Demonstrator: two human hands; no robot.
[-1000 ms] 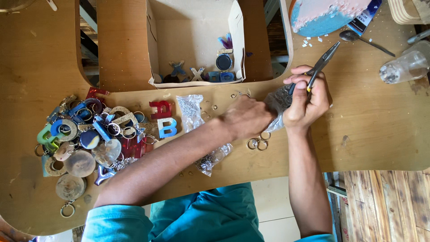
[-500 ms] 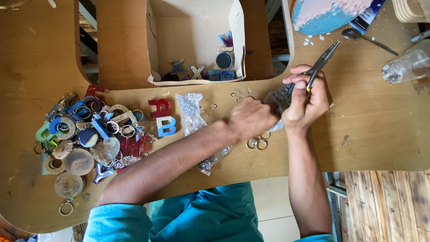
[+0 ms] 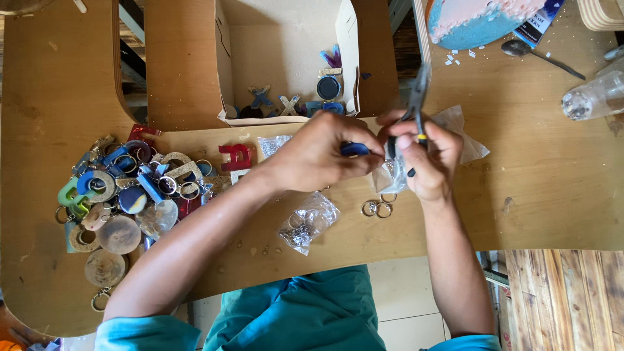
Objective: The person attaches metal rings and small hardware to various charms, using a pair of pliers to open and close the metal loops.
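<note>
Left hand (image 3: 322,156) at centre of frame, fingers pinched shut on a small blue piece (image 3: 354,149). Right hand (image 3: 426,159) just beside it, closed around one pair of pliers (image 3: 416,107), handles rising toward the upper middle of the frame, tip hidden between the hands. Blue piece held between both hands, above the wooden table (image 3: 546,182). Three loose metal rings (image 3: 377,208) lying on the table directly below the hands. One clear plastic bag (image 3: 311,222) of small metal parts at lower centre, a second clear bag (image 3: 465,140) under the right hand. One red letter piece (image 3: 235,156) left of the left hand. Heap of keychains (image 3: 127,195) at left of frame, too tangled to count. One open cardboard box (image 3: 286,52) at upper centre, several pieces inside. One spoon (image 3: 539,55) and one clear bottle (image 3: 595,96) at upper right.
</note>
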